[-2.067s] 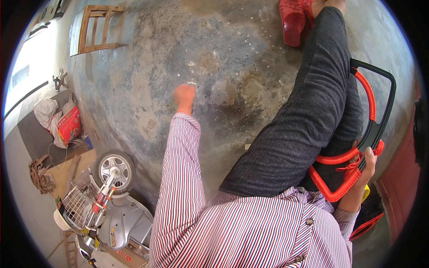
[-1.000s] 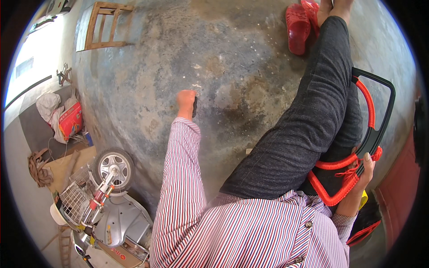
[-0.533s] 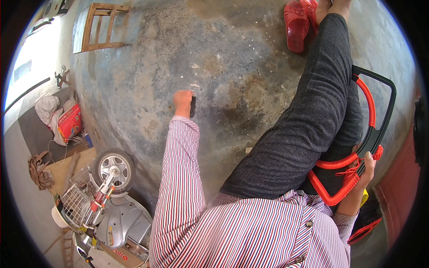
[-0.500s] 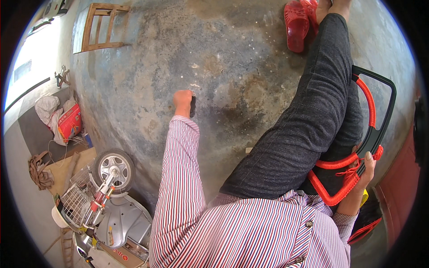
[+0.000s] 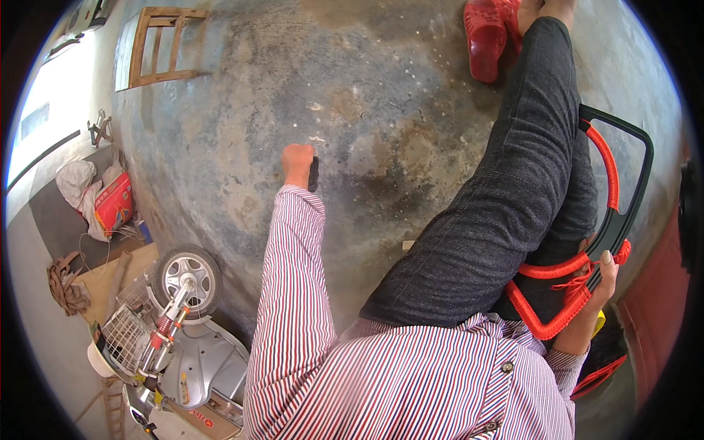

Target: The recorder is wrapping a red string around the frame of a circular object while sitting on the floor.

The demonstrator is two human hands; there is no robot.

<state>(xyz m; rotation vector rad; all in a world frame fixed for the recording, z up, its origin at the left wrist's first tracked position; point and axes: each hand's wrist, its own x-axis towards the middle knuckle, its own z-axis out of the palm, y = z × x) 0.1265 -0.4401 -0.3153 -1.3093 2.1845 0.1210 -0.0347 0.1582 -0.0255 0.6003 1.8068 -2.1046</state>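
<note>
My right hand (image 5: pixel 605 282) is closed round a black frame (image 5: pixel 642 176), with its thumb on top and the other fingers mostly hidden behind. Red cord (image 5: pixel 546 324) is wound in tight coils along parts of the frame, and loose strands hang in a knot near my thumb. The frame rests against my dark trousers (image 5: pixel 469 220). Far out over the floor, my left hand (image 5: pixel 297 163) is closed in a fist at the end of a stretched arm. A dark shape (image 5: pixel 314 174) shows beside it; I cannot tell whether the hand holds it.
Red slippers (image 5: pixel 485 40) lie by my bare feet at the top. A wooden frame (image 5: pixel 165 76) is at the far left. An electric scooter (image 5: pixel 205 367) with a wire basket stands lower left, near a red and white sack (image 5: pixel 114 205). A red panel (image 5: pixel 656 271) borders the right.
The whole view has shifted very slightly. Both hands keep nearly the same pose, and the red-wound frame stays in my right hand.
</note>
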